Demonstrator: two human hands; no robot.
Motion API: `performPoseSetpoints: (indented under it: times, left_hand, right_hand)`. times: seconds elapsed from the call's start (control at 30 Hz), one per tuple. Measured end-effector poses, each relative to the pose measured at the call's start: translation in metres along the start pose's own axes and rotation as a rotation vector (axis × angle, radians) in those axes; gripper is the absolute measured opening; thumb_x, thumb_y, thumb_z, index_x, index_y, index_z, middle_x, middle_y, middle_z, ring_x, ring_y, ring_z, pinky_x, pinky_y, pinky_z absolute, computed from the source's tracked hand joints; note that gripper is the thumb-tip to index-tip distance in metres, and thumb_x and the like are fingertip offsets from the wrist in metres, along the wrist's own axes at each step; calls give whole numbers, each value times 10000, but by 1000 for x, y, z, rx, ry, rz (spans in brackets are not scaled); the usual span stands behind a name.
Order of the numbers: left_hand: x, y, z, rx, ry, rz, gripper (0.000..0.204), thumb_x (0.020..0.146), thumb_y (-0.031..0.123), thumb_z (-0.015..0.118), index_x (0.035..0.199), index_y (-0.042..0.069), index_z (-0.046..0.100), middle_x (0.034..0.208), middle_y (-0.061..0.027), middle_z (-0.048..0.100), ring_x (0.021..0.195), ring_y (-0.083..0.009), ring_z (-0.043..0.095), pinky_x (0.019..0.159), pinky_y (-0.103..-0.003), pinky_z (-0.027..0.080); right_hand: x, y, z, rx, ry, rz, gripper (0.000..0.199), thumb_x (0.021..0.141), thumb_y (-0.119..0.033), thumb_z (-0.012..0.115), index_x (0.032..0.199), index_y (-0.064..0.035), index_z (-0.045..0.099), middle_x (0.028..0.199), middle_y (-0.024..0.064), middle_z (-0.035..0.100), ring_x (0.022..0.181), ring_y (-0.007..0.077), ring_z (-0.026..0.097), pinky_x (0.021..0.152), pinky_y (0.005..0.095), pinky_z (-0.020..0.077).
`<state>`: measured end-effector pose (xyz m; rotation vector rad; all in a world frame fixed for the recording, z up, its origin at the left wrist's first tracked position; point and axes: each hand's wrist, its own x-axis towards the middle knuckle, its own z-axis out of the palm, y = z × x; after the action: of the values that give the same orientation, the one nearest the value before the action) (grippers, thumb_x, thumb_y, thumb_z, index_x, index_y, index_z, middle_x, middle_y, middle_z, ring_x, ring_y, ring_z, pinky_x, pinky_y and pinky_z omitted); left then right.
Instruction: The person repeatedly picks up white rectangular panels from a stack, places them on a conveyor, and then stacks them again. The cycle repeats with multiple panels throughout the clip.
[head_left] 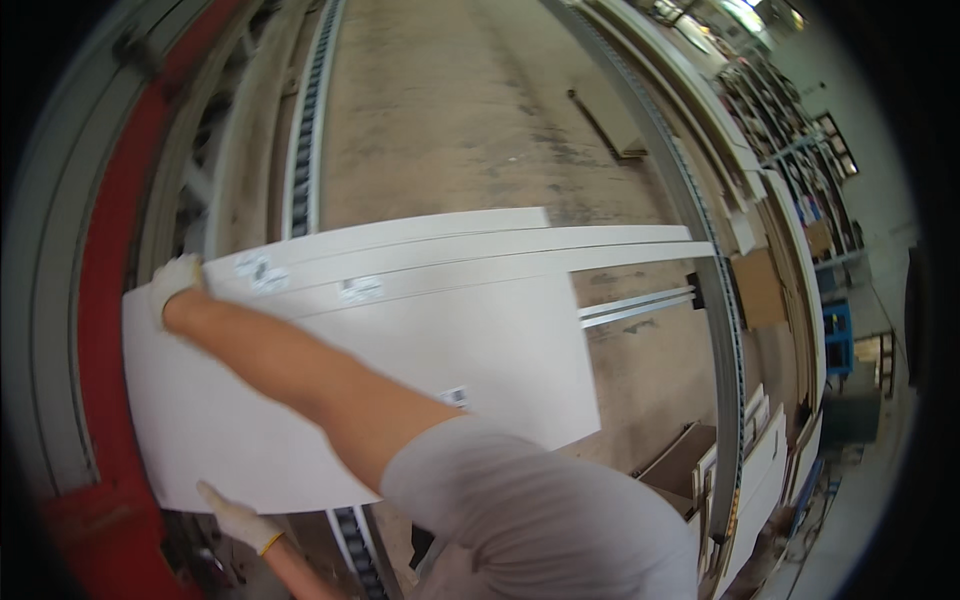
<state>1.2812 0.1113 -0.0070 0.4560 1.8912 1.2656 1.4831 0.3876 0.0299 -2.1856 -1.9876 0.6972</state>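
Your right hand (176,283) in a white glove lies on the far left corner of the big white panel (420,375); its grip is closed over that edge. Your left hand (238,520), also gloved, supports the near left corner from below, but I cannot tell if its fingers are spread or curled, because the panel covers most of them.

You have one wide panel on top, and behind it I count three narrower white boards (450,245), stepped one after another. Three small paper labels (360,290) are near the left end of the boards, and one more label (453,396) is on the wide panel beside your sleeve.

Your right arm and grey sleeve (520,510) hide the lower middle of the panel. How many boards lie under it is not clear.

The panel rests across the worktop (480,110), between two roller rails (305,120). Its long axis goes from left to right, and the narrow boards point with their far ends to the right rail. A red frame (100,300) stands on the left, and shelves with stock (800,150) are far on the right.
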Motion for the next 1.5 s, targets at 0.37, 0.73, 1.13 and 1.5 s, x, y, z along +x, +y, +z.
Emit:
performPoseSetpoints:
  times: [0.37, 0.73, 1.13, 1.5]
  left_hand:
    - [64, 22, 126, -122, -78, -29, 766, 987, 499, 763, 1400, -128, 612, 1389, -144, 668, 1164, -272, 666, 1036, -368, 534]
    - [111, 31, 252, -40, -55, -6, 645, 982, 579, 731, 1046, -63, 736, 1005, -92, 694, 856, -256, 614, 832, -437, 548]
    - [109, 89, 423, 156, -69, 182, 901, 968, 640, 637, 1132, -245, 682, 1146, -324, 750, 1037, -421, 728, 963, -474, 543]
    - [-20, 95, 487, 767, -710, 740, 543, 1054, 455, 483, 1048, -9, 765, 790, -178, 769, 748, -369, 750, 804, -545, 559]
  right_hand:
    - [75, 62, -24, -74, 280, 37, 895, 752, -233, 889, 1544, -10, 538, 1629, 218, 458, 1540, 400, 377, 1300, 624, 149]
    - [24, 157, -62, -64, 61, -100, 407, 895, -166, 687, 1282, -50, 742, 1512, 199, 551, 1479, 390, 416, 1267, 570, 227]
    - [-395, 268, -99, 349, 427, 160, 529, 952, -297, 759, 1366, 4, 623, 1433, 222, 632, 1384, 399, 568, 1185, 492, 448]
    - [-688, 254, 54, 355, 65, 1146, 642, 1035, -474, 647, 1421, 38, 621, 1339, 308, 677, 1198, 452, 672, 1043, 510, 534]
